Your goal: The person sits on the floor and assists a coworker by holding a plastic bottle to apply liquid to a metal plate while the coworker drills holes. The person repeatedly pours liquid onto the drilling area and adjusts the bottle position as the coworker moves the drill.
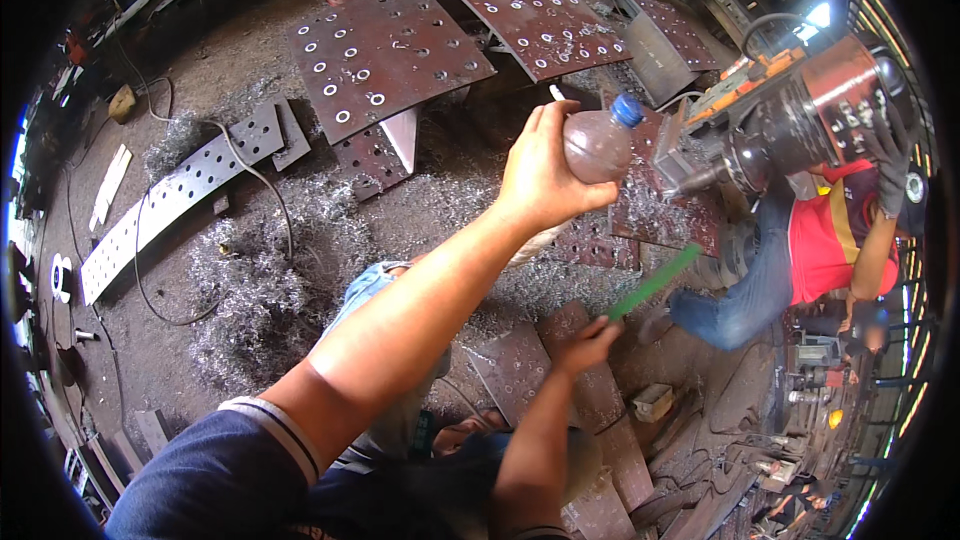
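My left hand (548, 162) reaches forward and is wrapped round a clear plastic bottle (597, 148) with a blue cap. A thin white stick (557, 93) pokes up by its fingers; I cannot make out its kind. Lower down, my right hand (588, 344) is closed on a flat green strip (655, 282) that points up and to the right. Beyond the bottle, the dark spindle of a drilling machine (745, 155) stands over a drilled steel plate (665, 225) strewn with metal shavings.
A co-worker in a red shirt (815, 240) crouches at the machine, a gloved hand on it. Drilled plates (385, 50) stand raised ahead. A long perforated bar (180, 205), loose cable (250, 168) and a shavings heap (250, 280) lie left. More plates (510, 370) lie below my hands.
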A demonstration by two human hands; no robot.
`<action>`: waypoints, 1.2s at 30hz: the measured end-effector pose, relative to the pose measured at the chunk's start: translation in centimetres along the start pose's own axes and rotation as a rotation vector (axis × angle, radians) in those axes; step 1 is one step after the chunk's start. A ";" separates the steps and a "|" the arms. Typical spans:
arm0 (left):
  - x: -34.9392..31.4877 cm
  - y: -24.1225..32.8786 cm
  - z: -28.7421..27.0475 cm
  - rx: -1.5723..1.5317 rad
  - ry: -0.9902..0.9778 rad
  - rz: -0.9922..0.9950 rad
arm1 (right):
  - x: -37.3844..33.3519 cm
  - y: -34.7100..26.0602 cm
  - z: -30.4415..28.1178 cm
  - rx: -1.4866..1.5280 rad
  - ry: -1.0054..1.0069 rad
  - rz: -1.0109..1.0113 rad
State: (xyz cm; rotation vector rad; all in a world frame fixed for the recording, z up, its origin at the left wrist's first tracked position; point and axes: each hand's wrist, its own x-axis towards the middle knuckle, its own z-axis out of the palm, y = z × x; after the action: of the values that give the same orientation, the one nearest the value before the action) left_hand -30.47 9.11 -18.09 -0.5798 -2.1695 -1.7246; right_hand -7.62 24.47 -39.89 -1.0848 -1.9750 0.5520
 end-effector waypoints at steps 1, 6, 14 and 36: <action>0.0 0.1 -0.2 -0.004 -0.002 0.009 | 2.3 0.9 0.2 -0.082 0.031 -0.002; -0.1 2.3 3.4 -0.050 -0.012 0.025 | 19.2 11.2 -6.6 -0.332 0.167 -0.393; 5.1 -15.6 0.2 -0.154 -0.201 0.068 | 15.4 2.1 -9.1 0.094 -0.068 0.051; 4.6 -21.6 2.8 0.258 -0.271 -0.003 | 4.0 1.2 -9.2 0.355 0.138 0.538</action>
State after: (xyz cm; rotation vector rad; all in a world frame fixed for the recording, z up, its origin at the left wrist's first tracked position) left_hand -45.11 8.21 -34.87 -0.7770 -2.5268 -1.4013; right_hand -0.87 28.48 -33.60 -1.3792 -1.3863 1.0366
